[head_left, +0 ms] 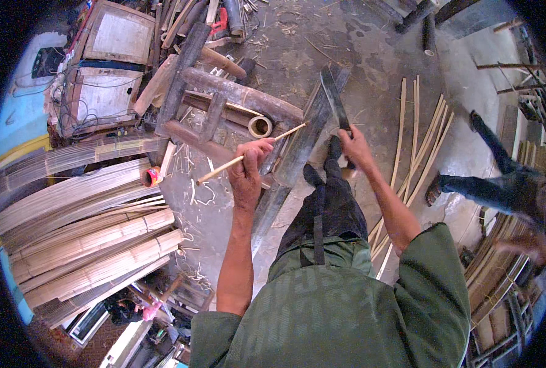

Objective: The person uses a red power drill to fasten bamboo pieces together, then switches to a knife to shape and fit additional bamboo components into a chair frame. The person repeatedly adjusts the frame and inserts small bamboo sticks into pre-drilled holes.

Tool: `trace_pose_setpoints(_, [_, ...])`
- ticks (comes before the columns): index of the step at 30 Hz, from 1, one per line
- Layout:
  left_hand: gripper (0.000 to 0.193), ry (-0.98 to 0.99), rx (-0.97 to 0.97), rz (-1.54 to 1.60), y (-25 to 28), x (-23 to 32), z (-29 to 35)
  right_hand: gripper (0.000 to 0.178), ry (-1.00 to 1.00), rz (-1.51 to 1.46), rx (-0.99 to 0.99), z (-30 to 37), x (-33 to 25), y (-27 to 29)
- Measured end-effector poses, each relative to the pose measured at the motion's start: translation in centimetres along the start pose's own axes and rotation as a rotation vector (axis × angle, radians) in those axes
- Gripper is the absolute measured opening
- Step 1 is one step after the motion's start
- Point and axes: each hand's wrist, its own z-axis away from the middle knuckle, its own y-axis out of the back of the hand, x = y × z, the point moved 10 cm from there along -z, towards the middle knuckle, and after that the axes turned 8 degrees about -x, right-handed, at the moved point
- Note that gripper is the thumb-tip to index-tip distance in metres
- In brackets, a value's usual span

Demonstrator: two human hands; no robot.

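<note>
My left hand (248, 167) is closed around a thin pale bamboo stick (224, 167), which slants up to the right past my fingers. In my right hand (355, 146) is the dark handle of a long-bladed knife (332, 92), its blade pointing away and a little left. The stick's far end lies near a dark wooden beam (313, 122) and does not touch the blade. Just beyond my left hand, the open end of a bamboo tube (260, 126) shows within a rough wooden bench frame (242, 92).
Bundles of split bamboo strips (89, 245) are stacked at left, beside a small red tin (152, 176). Long loose strips (417, 153) lie on the floor at right. Another person in jeans (493, 187) is at the far right. Shavings (202, 190) litter the floor.
</note>
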Motion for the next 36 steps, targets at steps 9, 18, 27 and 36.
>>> trace_pose_setpoints(9, [0.027,0.035,-0.069,-0.002,-1.4,1.0,-1.6,0.026,-0.059,-0.036,-0.136,4.3,4.0,-4.2])
trace_pose_setpoints(18, [0.034,0.021,-0.220,-0.483,-3.4,2.7,-5.7,0.066,0.307,0.498,0.042,13.7,-5.0,1.9])
trace_pose_setpoints(27, [0.023,-0.056,-0.261,-0.493,-6.3,5.4,-8.6,0.051,0.059,0.965,-0.516,12.3,0.8,-5.2])
trace_pose_setpoints(36, [0.027,-0.113,-0.171,-0.444,-5.2,5.8,-6.4,0.047,-0.079,0.960,-0.407,10.3,3.3,-2.7])
